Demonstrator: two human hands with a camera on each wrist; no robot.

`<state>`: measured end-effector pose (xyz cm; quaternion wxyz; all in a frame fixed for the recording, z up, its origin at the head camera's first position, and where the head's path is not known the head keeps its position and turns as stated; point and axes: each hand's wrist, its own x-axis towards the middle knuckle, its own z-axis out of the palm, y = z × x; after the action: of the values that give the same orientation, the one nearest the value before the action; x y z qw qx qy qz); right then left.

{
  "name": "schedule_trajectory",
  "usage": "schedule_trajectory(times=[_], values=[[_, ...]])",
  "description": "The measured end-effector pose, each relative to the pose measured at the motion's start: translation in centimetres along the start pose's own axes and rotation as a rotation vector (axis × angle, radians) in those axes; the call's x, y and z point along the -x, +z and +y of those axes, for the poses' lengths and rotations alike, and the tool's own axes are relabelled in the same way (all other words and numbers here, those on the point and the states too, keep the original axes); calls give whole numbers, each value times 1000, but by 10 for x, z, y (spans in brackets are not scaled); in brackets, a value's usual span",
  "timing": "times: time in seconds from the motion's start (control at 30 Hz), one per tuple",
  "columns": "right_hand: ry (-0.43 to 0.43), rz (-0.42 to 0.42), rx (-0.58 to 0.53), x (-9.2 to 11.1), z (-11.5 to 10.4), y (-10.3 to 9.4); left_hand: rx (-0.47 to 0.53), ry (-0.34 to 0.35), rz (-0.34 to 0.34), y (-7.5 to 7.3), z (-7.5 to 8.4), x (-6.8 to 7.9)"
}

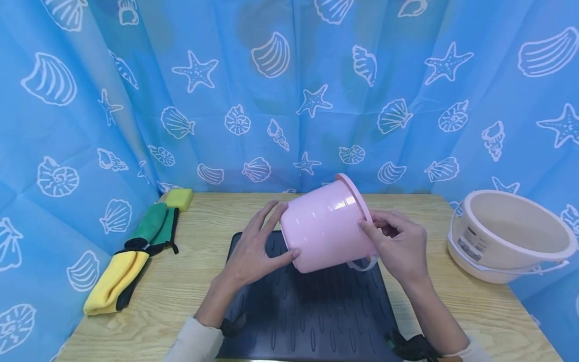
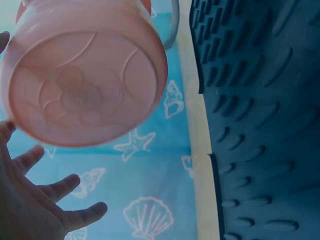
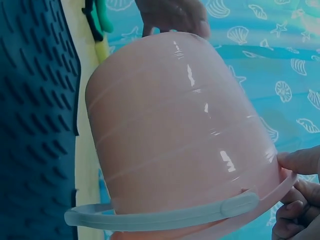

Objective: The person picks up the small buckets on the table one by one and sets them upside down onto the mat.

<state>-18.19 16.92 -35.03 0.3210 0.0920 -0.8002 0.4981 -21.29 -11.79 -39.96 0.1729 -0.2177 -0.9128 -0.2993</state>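
A small pink bucket (image 1: 325, 229) is held tilted on its side above a black ribbed mat (image 1: 289, 327), its mouth turned to the right. My right hand (image 1: 402, 246) pinches the rim between thumb and curled fingers, as the right wrist view also shows. At the base, my left hand (image 1: 258, 246) has its fingers spread, with thumb and fingertips at the bottom edge. Raised curved patterns mark the bucket's underside (image 2: 82, 92) in the left wrist view. A pale handle (image 3: 165, 218) hangs loose below the rim. The bucket's inside is hidden.
A larger beige bucket (image 1: 479, 251) with a wire handle stands at the right. Along the left lie a yellow cloth (image 1: 115, 281), a green cloth (image 1: 151, 223) and a yellow-green sponge (image 1: 179, 199). Blue shell-print curtain (image 1: 294, 125) surrounds the wooden table (image 1: 190, 271).
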Motion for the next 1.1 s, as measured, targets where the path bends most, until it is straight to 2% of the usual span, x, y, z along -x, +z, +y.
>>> schedule_trajectory(times=[0.23,0.37,0.5,0.6,0.77,0.87,1.0,1.1], values=[[72,-8,-76,5,-1,11,127,-45,18,3,4,-1],[115,1,-82,7,-1,18,285,-48,30,6,2,-2],[144,6,-106,6,-2,24,481,-12,58,10,-4,-3],[157,4,-130,6,-4,28,566,0,92,14,-7,-1],[171,9,-134,7,-4,28,603,-26,134,14,-3,1],[169,-17,-125,7,-4,26,629,-35,132,2,8,1],[142,-117,-91,3,-3,23,640,-18,151,-17,20,3],[78,-207,-31,-1,-4,19,639,16,181,-25,19,4]])
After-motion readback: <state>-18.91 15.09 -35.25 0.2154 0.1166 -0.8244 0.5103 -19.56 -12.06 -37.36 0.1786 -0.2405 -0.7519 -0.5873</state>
